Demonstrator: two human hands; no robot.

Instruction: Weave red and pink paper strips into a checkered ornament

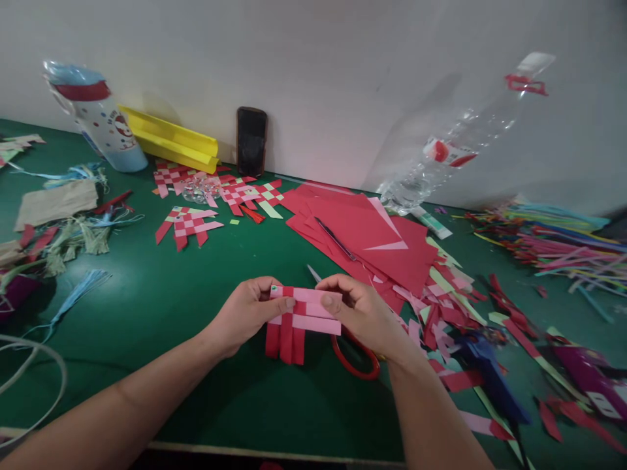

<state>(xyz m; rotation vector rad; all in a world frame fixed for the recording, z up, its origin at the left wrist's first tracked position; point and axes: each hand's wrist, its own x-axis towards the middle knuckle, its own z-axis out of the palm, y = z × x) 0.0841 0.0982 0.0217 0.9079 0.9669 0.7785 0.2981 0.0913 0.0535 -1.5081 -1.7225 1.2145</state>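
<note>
A partly woven piece of red and pink paper strips point(287, 333) is held between both hands above the green table. My left hand point(249, 310) pinches its left side, thumb on the front near a red strip. My right hand point(360, 313) grips the pink strips at the right end between thumb and fingers. Red strips hang down from the weave, and pink ones point right. Scissors with red handles point(355, 365) lie on the table beneath my right hand, partly hidden by it. Woven red, pink and green pieces point(186, 225) lie farther back on the left.
Red paper sheets point(362, 228) with a pen point(334, 239) lie behind the hands. A plastic bottle point(448, 153), phone point(251, 141), yellow holder point(171, 140) and cup point(105, 124) line the wall. Paper scraps, a blue tool point(492, 375) and colourful strips point(553, 241) cover the right; tassels point(76, 294) lie left.
</note>
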